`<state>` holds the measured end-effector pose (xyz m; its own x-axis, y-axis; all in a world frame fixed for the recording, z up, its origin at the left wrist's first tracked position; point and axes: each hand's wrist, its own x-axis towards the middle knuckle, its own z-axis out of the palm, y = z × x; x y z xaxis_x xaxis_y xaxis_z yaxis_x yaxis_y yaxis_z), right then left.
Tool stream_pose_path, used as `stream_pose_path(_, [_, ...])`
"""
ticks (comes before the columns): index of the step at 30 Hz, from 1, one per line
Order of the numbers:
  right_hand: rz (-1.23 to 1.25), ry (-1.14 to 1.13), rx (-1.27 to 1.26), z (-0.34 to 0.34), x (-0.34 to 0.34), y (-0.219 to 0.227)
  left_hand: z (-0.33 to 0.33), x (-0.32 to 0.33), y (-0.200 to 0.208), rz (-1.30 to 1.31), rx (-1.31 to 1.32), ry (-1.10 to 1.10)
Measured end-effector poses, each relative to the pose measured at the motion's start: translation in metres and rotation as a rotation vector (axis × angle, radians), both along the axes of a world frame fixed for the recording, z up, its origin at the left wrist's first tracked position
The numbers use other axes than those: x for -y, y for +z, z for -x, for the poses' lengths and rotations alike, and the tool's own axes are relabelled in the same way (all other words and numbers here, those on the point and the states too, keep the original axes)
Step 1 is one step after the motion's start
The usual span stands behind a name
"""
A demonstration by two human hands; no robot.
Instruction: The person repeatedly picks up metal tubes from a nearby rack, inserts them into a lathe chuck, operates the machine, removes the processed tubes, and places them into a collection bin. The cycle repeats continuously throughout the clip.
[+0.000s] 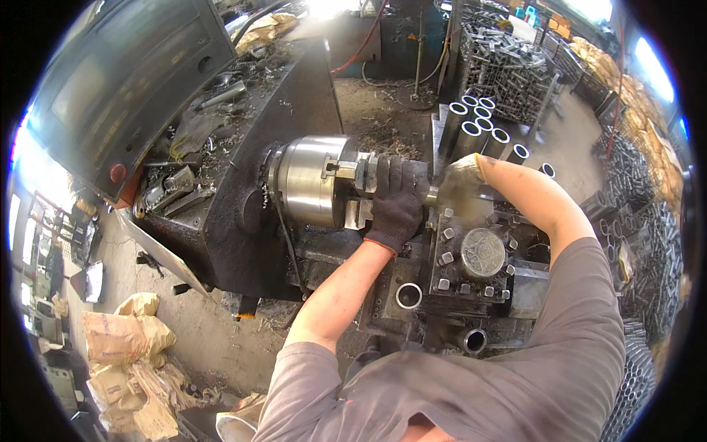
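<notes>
Left hand (398, 206), in dark knitted glove with orange cuff edge, at frame centre: grip closed over a dark metal cylinder (417, 174), likewise at centre, just right of the silvery lathe chuck (313, 180) and its jaws. Right hand (465, 191), in pale soiled glove, right of centre, near the cylinder's right end; motion-blurred, so impossible to tell whether grip open or closed. Just below: black tool post (483, 253) with round top and square-headed bolts (446, 258). Below centre: short tube (409, 307), bright rim upward; dark-mouthed tube (465, 337) to its lower right. Upper right of centre: cluster of upright tubes (470, 140), bright rims uppermost. Upper right: wire basket (554, 94) heaped with metal pieces (501, 66). Lower right edge: stacked tubes (635, 376), ends showing. Lower left: brown paper sacks (114, 337) on floor (188, 324). Upper left: large grey machine panel (132, 81).
</notes>
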<state>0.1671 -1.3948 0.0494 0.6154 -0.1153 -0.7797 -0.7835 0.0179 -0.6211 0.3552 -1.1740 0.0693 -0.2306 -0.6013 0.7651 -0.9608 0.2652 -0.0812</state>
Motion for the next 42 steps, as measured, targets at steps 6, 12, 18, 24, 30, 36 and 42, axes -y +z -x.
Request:
stream_pose_path(6, [0.630,0.541,0.273,0.034,-0.033,0.026,-0.004,-0.005,0.007,-0.038,-0.017,-0.038])
stream_pose_path(12, [0.820,0.428,-0.203,0.159,-0.053,0.025,-0.007,-0.008,0.016,-0.075,0.241,0.108])
stream_pose_path(18, [1.311,-0.034,-0.151,0.168,-0.113,0.017,-0.041,-0.125,0.058,-0.316,-0.608,-0.370])
stream_pose_path(24, [1.305,-0.188,0.063,0.116,-0.129,0.115,0.008,-0.191,0.024,-0.850,-0.835,-0.272])
stream_pose_path(30, [0.874,0.001,0.386,0.026,-0.214,0.224,-0.014,-0.163,0.074,-0.216,-1.211,-0.465])
stream_pose_path(36, [0.944,0.043,0.439,-0.012,-0.243,0.219,-0.009,-0.127,0.132,-0.106,-1.382,-0.521])
stream_pose_path(42, [1.352,0.073,-0.132,0.063,-0.134,0.149,-0.090,-0.203,0.008,-0.539,-1.429,-0.022])
